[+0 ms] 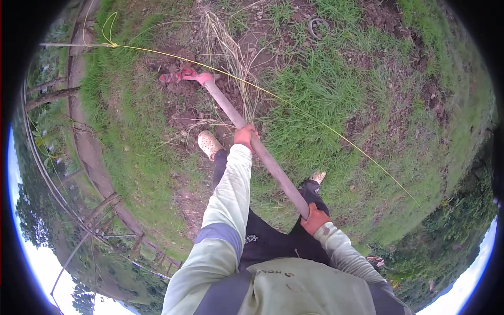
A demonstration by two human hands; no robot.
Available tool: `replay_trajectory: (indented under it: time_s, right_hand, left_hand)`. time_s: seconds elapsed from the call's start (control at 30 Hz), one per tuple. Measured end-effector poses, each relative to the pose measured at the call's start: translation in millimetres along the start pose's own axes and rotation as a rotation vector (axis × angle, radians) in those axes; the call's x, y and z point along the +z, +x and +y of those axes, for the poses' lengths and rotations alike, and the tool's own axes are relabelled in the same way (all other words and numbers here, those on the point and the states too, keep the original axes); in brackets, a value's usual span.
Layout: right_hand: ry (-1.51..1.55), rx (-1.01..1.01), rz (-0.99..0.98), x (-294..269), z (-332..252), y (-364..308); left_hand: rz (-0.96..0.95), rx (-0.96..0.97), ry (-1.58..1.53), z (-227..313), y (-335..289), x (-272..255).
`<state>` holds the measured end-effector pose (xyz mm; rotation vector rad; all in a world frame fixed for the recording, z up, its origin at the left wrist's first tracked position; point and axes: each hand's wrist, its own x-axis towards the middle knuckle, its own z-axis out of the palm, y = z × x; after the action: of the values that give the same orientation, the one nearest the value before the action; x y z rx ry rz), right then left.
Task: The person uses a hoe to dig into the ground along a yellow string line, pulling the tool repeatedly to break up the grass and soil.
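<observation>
A long wooden-handled mattock (275,169) slants across the middle, its red, soil-caked head at the upper left. That head rests on or just over a patch of loose brown soil (181,100); I cannot tell which. My left hand (245,137) is closed around the handle near its middle. Closer to my body, my right hand (315,218) grips the handle's butt end. Dry straw-like stalks (231,50) lie beside the head and under the handle.
A yellow string (341,136) runs from a stick (79,45) at the far left across to the right, passing close by the mattock head. My beige clogs (209,144) stand on the grassy ground. A grey ring (311,30) lies beyond. Wooden posts (52,97) and a ledge (89,152) border the left.
</observation>
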<state>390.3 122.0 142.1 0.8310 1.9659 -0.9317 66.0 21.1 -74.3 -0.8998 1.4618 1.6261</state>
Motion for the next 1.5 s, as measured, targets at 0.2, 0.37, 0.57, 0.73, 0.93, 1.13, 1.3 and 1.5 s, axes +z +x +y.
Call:
replay_trajectory:
  time_s: [0.2, 0.37, 0.57, 0.73, 0.93, 1.13, 1.3, 1.5]
  right_hand:
    - [-0.078, 0.199, 0.018, 61.9, 95.4, -6.7]
    - [-0.057, 0.07, 0.065, 38.4, 112.9, 7.3]
    - [0.071, -0.3, 0.215, -38.6, 37.6, 91.7]
    - [0.039, -0.235, 0.233, -53.3, 45.0, 161.0]
    - [-0.17, 0.051, 0.056, 11.6, 52.2, 67.3]
    - [-0.133, 0.052, 0.035, -22.8, -31.2, -24.8]
    - [-0.224, 0.107, 0.061, 5.5, 49.2, -5.5]
    - [-0.09, -0.053, 0.181, -7.2, 64.6, 27.1]
  left_hand:
    - [0.147, 0.039, -0.068, -75.6, -84.9, 4.0]
    - [0.135, 0.295, -0.168, -17.7, -163.0, 15.7]
    - [0.169, 0.7, -0.157, 113.7, -217.3, 44.5]
    - [0.185, 0.774, -0.205, 102.6, -118.6, 63.9]
    - [0.166, 0.148, -0.1, -19.2, -1.0, 2.5]
    - [0.014, -0.022, -0.155, 18.8, -24.6, -13.4]
    - [0.039, 0.072, -0.215, -27.1, -60.7, -10.7]
    - [0.166, 0.344, -0.263, 28.4, -155.4, -4.8]
